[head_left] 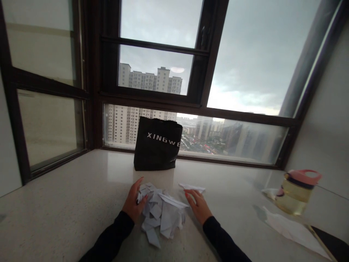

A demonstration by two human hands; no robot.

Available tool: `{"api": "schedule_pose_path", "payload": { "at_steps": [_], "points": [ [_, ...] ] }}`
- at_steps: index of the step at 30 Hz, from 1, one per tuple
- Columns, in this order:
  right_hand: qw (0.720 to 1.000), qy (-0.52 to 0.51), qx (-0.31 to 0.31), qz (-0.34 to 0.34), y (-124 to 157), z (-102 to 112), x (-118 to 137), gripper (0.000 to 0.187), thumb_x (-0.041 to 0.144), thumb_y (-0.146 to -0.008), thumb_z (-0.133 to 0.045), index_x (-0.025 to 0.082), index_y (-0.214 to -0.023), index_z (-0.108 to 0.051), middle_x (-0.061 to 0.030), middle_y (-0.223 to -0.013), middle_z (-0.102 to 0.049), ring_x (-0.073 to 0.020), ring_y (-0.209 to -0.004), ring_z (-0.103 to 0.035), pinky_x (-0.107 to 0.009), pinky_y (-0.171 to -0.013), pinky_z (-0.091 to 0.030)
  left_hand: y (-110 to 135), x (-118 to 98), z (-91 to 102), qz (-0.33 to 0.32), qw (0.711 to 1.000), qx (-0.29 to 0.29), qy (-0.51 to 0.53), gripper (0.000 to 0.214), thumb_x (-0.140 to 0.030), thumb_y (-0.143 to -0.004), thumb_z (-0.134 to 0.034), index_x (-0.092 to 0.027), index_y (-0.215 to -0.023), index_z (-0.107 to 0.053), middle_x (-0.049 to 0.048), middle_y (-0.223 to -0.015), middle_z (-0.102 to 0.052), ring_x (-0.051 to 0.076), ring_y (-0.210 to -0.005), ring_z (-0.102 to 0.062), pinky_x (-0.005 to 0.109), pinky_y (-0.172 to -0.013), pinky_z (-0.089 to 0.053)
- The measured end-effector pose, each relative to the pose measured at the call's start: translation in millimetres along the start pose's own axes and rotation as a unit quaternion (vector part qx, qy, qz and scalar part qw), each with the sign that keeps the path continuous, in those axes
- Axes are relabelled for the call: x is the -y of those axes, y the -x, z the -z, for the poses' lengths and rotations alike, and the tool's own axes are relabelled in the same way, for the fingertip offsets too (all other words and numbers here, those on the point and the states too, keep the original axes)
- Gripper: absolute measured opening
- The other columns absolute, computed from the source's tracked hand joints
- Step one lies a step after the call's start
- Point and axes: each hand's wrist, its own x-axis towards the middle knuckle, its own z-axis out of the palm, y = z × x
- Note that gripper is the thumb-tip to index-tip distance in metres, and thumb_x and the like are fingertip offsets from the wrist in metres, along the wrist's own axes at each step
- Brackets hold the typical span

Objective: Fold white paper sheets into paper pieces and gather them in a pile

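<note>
A loose heap of white paper scraps (156,211) lies on the pale counter in front of me, several of them folded or torn. Curved around the heap's left edge is my left hand (135,199), its thumb and fingers apart and touching the scraps. On the other side my right hand (198,205) rests with fingers spread, close to the heap's right edge. Just beyond its fingertips lies a separate folded paper strip (192,187). Neither hand visibly grips a piece.
Behind the heap stands a black bag (157,145) with white lettering, near the window. At right are a bottle with a pink lid (297,193), a crumpled tissue (270,193), a white paper sheet (293,229) and a dark flat object (331,242) at the edge.
</note>
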Motion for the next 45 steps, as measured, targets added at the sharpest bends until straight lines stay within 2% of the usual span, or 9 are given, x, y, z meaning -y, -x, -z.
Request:
{"api": "schedule_pose_path", "payload": {
  "at_steps": [6,13,19,23,27,32,37,41,45],
  "points": [
    [0.992,0.067,0.014,-0.111,-25.8,-2.6,-38.3,0.036,0.033,-0.077,-0.039,0.016,-0.106,-0.053,-0.014,-0.114,-0.05,-0.0316,-0.113,-0.034,-0.057,-0.088,-0.021,-4.2,37.9,11.3,0.086,0.988,-0.121,-0.051,0.067,-0.033,-0.063,-0.054,-0.012,-0.12,-0.027,0.0145,-0.122,-0.035,0.025,-0.114,-0.034,0.04,-0.092,-0.032],
    [0.995,0.015,0.1,-0.021,4.4,-16.7,5.5,0.033,0.041,-0.082,-0.03,0.031,-0.097,-0.058,-0.0007,-0.101,-0.061,-0.0203,-0.101,-0.049,-0.048,-0.093,-0.021,12.4,13.6,-4.4,0.142,0.963,0.114,-0.197,0.038,-0.038,-0.073,-0.039,-0.021,-0.105,-0.05,0.0072,-0.113,-0.052,0.024,-0.105,-0.045,0.049,-0.095,-0.019],
    [0.991,-0.107,0.076,0.009,36.5,-15.9,42.6,0.049,0.047,-0.077,-0.036,0.018,-0.115,-0.046,-0.0081,-0.112,-0.053,-0.0207,-0.103,-0.047,-0.033,-0.088,-0.034,27.5,-15.5,-20.8,0.137,0.919,0.221,-0.298,0.06,-0.044,-0.065,-0.046,-0.021,-0.12,-0.038,0.0074,-0.127,-0.037,0.027,-0.115,-0.034,0.05,-0.095,-0.015],
    [0.995,-0.07,0.067,-0.001,46.1,-22.7,55.4,0.059,0.037,-0.062,-0.057,0.015,-0.116,-0.046,-0.0095,-0.114,-0.052,-0.0269,-0.108,-0.041,-0.039,-0.092,-0.029,28.9,-10.7,-28.5,0.099,0.927,0.225,-0.285,0.066,-0.03,-0.06,-0.049,-0.017,-0.123,-0.033,0.0087,-0.129,-0.035,0.025,-0.116,-0.031,0.04,-0.096,-0.022],
    [0.985,-0.154,0.048,0.054,43.1,-24.2,66.2,0.049,0.016,-0.066,-0.047,0.017,-0.115,-0.046,-0.0073,-0.11,-0.055,-0.0208,-0.101,-0.049,-0.033,-0.089,-0.035,28.2,-9.2,-37.6,0.025,0.963,0.198,-0.182,0.069,-0.011,-0.052,-0.041,-0.014,-0.121,-0.035,0.0083,-0.123,-0.042,0.022,-0.113,-0.036,0.037,-0.095,-0.027],
    [0.956,-0.281,-0.014,0.076,34.8,-12.0,59.9,0.037,0.024,-0.077,-0.037,0.017,-0.112,-0.047,-0.0062,-0.109,-0.056,-0.0181,-0.099,-0.051,-0.03,-0.084,-0.04,21.9,-29.1,-22.0,-0.072,0.978,0.168,-0.098,0.07,-0.004,-0.048,-0.034,-0.018,-0.116,-0.042,0.0048,-0.124,-0.041,0.02,-0.115,-0.033,0.04,-0.097,-0.024],
    [0.958,-0.284,-0.038,-0.03,28.5,-6.4,32.0,0.04,0.04,-0.078,-0.036,0.015,-0.106,-0.051,-0.0103,-0.106,-0.057,-0.021,-0.095,-0.053,-0.032,-0.077,-0.045,3.0,-30.5,9.1,0.016,0.959,0.206,-0.193,0.042,-0.011,-0.054,-0.038,-0.031,-0.081,-0.062,-0.0033,-0.119,-0.047,0.028,-0.116,-0.03,0.058,-0.092,-0.005],
    [0.967,-0.221,-0.099,-0.076,27.6,-11.4,19.7,0.048,0.045,-0.076,-0.038,0.013,-0.11,-0.048,-0.0128,-0.112,-0.052,-0.023,-0.104,-0.046,-0.037,-0.085,-0.039,-11.9,-8.9,15.0,0.073,0.949,0.199,-0.234,0.038,-0.018,-0.065,-0.039,-0.027,-0.096,-0.058,0.0034,-0.119,-0.048,0.027,-0.114,-0.034,0.054,-0.091,-0.02],
    [0.989,-0.142,-0.008,-0.04,36.5,-23.5,28.4,0.051,0.046,-0.072,-0.047,0.014,-0.111,-0.049,-0.0125,-0.11,-0.055,-0.026,-0.105,-0.046,-0.042,-0.09,-0.032,-0.2,14.6,-2.2,0.097,0.928,0.198,-0.3,0.052,-0.038,-0.068,-0.045,-0.017,-0.116,-0.045,0.0134,-0.125,-0.039,0.034,-0.116,-0.027,0.055,-0.091,-0.018]
  ]
}}
